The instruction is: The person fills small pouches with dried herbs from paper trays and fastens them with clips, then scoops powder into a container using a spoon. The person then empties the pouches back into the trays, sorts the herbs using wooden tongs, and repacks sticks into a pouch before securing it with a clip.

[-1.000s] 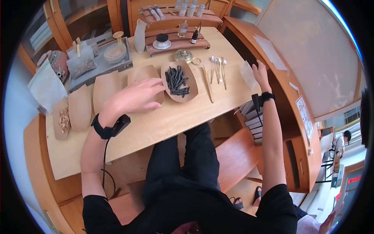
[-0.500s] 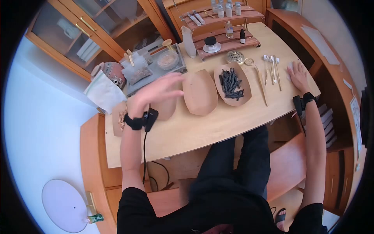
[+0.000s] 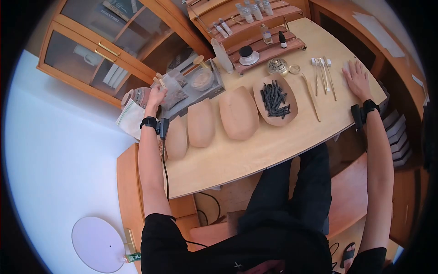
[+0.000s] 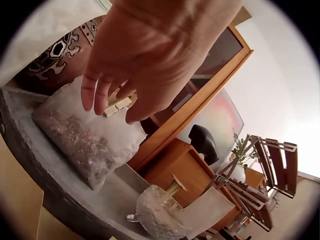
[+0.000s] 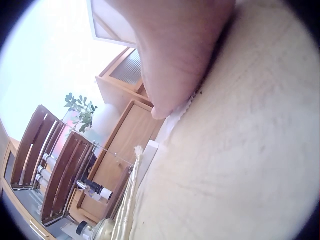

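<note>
1. While my left hand [image 4: 145, 55] hovers at the top of the translucent bag [image 4: 85, 140], its fingers hang loosely extended, a gap between fingers and thumb, with a pale clothespin [image 4: 117, 106] showing in that gap; I cannot tell whether the tips touch it.
2. Dried, reddish bits fill the lower part of the bag, which rests on a grey tray [image 4: 112, 200] at the left of the tabletop [image 3: 255, 146], near a patterned jar [image 4: 52, 65].
3. A clear container [image 3: 202, 81] sits on the same grey tray.
4. Nearer me, tan oval dishes stand in a row; the rightmost dish [image 3: 293, 109] holds black sticks [image 3: 273, 97].
5. My right hand [image 3: 359, 81] lies flat and released, fingers spread on the pale wooden tabletop beside slender tools [image 3: 324, 77].
6. Behind, a tiered wooden rack [image 3: 292, 45] carries small bottles and vials.
7. Around me are a glass-doored cabinet [image 3: 96, 59] with brass-coloured handles, a white wall [image 3: 50, 150] and a round lilac disc [image 3: 98, 244] low on the left.
8. Lettering shows on a dark book [image 3: 116, 10] behind the cabinet glass, and a dropper bottle [image 3: 283, 41] wears a white label; both are too small for me to read.
</note>
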A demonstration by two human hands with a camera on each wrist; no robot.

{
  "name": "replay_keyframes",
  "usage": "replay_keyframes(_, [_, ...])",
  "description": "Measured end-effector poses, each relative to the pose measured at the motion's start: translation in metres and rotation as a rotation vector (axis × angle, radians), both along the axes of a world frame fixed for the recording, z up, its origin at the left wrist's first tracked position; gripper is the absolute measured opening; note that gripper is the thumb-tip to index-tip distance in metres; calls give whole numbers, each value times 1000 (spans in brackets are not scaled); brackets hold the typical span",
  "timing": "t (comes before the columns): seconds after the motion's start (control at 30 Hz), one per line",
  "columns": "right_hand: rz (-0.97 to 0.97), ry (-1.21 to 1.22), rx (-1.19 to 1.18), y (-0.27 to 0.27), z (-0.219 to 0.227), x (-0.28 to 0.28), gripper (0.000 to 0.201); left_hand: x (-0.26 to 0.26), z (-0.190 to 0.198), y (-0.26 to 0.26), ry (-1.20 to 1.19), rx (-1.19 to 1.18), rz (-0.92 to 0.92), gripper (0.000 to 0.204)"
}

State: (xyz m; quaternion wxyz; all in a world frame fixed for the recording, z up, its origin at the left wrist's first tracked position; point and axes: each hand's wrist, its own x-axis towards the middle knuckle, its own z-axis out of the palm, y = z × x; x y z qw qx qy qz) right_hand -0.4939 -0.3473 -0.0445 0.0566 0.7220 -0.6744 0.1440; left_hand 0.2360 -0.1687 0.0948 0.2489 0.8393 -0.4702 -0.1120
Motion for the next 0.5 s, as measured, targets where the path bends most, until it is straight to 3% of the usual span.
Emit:
replay_keyframes(0.07, [-3, -9, 8, 0, 0, 0, 69, 15, -9, -12, -110, -83, 72, 44])
replay_keyframes(0.27, [-4, -29, 4, 2, -1, 1, 68, 19, -4, -21, -93, -70, 105, 32])
replay_keyframes(0.5, [-11, -8, 5, 1, 1, 3, 67, 39, 10, -11, 56, -191, -13, 20])
